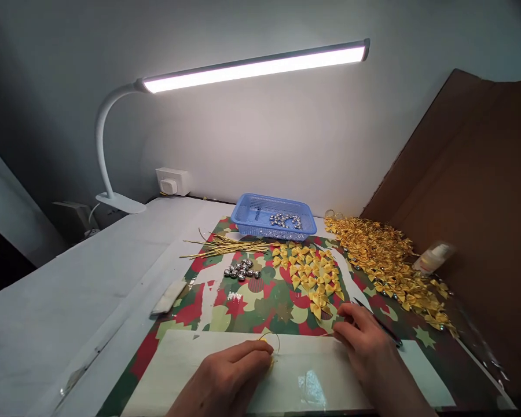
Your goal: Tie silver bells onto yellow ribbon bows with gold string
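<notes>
My left hand (237, 370) is closed in a pinch over the white sheet (191, 353). A bit of a yellow ribbon bow (271, 364) shows at its fingertips, mostly hidden by the fingers. From there a thin gold wire (278, 343) curves up in a loop. To the right, my right hand (367, 341) has its thumb and fingers drawn together just above the sheet. A faint thin strand seems to show at those fingertips, too fine to name surely. A dark slim tool (391, 335), perhaps tweezers or a pen, lies beside and partly behind that hand.
Yellow bows (310, 269), silver bells (242, 270) and gold wires (230, 246) lie on the patterned mat (226, 313). Behind stands a blue basket (269, 202) holding silver pieces. Finished-looking gold bows (382, 255) heap by a cardboard panel (473, 174) and bottle (433, 259). A lamp (256, 69) hangs overhead.
</notes>
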Demonstrator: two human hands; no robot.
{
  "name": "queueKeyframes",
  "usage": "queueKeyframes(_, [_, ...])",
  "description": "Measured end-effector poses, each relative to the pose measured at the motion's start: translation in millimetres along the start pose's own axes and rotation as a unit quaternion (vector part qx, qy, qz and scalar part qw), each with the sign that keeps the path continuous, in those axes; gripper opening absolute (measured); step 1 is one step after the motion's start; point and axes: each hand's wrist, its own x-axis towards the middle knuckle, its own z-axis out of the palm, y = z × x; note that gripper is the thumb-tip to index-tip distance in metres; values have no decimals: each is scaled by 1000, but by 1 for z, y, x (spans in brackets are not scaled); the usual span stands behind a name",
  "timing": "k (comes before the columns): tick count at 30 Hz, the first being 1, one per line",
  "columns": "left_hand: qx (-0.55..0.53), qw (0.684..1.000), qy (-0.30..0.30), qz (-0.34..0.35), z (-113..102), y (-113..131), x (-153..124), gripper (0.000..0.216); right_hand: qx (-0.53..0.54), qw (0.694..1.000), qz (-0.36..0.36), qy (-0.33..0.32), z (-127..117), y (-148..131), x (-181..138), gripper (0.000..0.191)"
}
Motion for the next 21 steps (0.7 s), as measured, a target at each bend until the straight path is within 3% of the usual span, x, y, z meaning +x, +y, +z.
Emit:
queueKeyframes(8, [2,1000,-4,2,0,1,0,26,165,982,75,51,-20,-3,12,17])
queueKeyframes(15, [-27,999,-4,-20,-2,1,-1,26,390,904,158,78,5,-35,20,37])
queueKeyframes(18, [-72,995,29,-60,-11,9,1,21,433,887,153,48,20,-52,24,37])
queueKeyframes(21, [-127,976,22,-176,-26,26,5,23,433,890,144,18,34,-65,23,32])
